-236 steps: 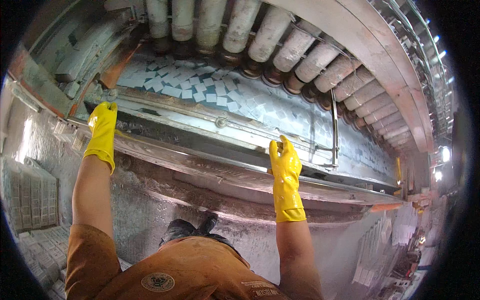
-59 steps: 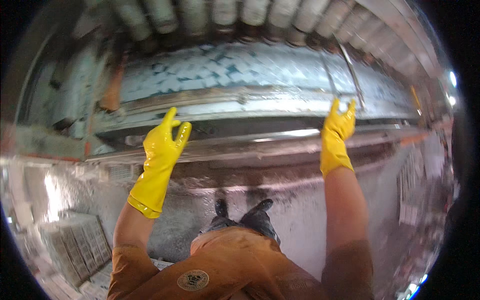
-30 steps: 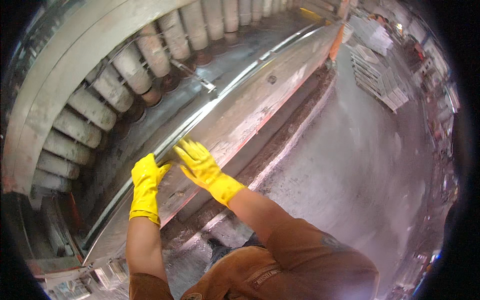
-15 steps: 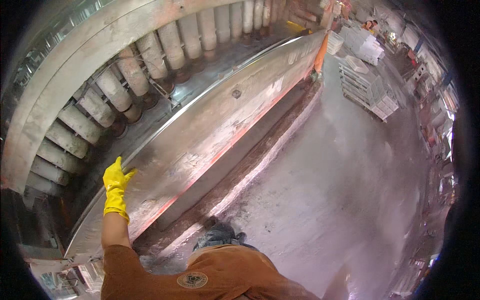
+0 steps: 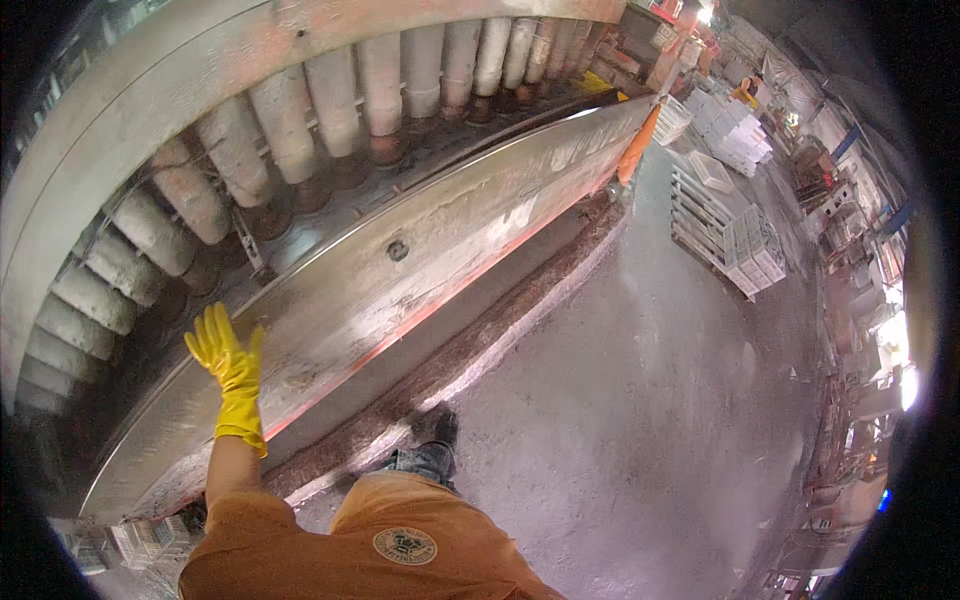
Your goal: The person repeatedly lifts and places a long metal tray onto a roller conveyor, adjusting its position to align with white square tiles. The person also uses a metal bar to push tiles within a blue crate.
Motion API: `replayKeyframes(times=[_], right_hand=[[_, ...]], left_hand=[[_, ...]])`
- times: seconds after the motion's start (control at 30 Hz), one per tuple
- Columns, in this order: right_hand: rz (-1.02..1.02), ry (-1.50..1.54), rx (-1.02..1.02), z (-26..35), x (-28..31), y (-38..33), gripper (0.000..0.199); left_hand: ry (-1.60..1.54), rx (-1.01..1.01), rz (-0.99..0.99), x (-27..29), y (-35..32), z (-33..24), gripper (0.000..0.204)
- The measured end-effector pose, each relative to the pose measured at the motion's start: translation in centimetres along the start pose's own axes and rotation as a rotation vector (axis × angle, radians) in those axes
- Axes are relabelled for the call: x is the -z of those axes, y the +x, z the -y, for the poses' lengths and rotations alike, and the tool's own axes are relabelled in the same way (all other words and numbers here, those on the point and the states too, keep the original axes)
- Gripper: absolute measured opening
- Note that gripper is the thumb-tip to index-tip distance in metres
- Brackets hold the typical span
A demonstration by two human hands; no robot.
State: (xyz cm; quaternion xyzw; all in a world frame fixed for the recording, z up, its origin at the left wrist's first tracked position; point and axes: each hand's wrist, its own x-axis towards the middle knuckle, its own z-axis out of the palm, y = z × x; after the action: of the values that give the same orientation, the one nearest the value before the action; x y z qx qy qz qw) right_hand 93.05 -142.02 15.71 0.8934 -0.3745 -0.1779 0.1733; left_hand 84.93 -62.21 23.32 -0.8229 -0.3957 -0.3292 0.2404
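My left hand (image 5: 229, 358), in a yellow rubber glove, reaches out with fingers spread and nothing held. It is at the top edge of a long, wet-looking metal side panel (image 5: 370, 290); whether it touches the edge I cannot tell. A dark round spot (image 5: 398, 250) marks the panel's face. Beyond the panel, several thick grey cylinders (image 5: 335, 95) stand in a row under a broad pale beam (image 5: 140, 90). My right hand is out of view.
A raised, rough kerb (image 5: 500, 335) runs along the panel's foot beside the grey floor (image 5: 600, 430). An orange cloth-like piece (image 5: 638, 145) hangs at the panel's far end. Pallets and stacked white crates (image 5: 752, 250) stand far right. Another person (image 5: 748, 90) is in the far background.
My left hand has opened, its fingers now spread instead of bent at the panel's edge. The view has shifted along the panel, and a shoe now shows on the floor.
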Motion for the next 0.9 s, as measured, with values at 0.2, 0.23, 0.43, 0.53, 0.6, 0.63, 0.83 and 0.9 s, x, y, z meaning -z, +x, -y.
replayKeyframes(times=[0.2,0.23,0.43,0.53,0.6,0.63,0.83,0.9], right_hand=[[0.013,-0.089,-0.113,2.9,7.7,4.2,0.044],[0.022,-0.123,-0.135,3.2,9.4,5.2,0.045],[0.064,-0.317,-0.16,9.9,19.9,10.7,0.053],[0.114,-0.424,-0.106,15.7,24.5,13.4,0.058],[0.152,-0.462,-0.036,20.7,26.2,17.0,0.061],[0.171,-0.463,0.006,23.3,25.8,20.3,0.062],[0.043,1.124,0.462,49.1,28.9,32.3,0.067],[-0.112,1.527,0.761,59.4,32.3,35.5,0.062]], left_hand=[[-0.257,-0.199,0.093,-4.1,8.2,-17.3,0.087],[-0.301,-0.263,0.141,-4.3,9.6,-20.3,0.086],[-0.446,-0.267,0.194,-5.9,16.3,-31.0,0.08],[-0.44,-0.22,0.171,-7.3,17.2,-33.4,0.081],[-0.422,-0.181,0.19,-7.6,17.7,-34.4,0.081],[-0.4,-0.162,0.204,-7.6,18.1,-35.2,0.081],[-0.252,-0.048,0.316,-7.8,19.6,-38.2,0.072],[-0.276,0.003,0.267,-8.7,20.0,-39.0,0.07]])
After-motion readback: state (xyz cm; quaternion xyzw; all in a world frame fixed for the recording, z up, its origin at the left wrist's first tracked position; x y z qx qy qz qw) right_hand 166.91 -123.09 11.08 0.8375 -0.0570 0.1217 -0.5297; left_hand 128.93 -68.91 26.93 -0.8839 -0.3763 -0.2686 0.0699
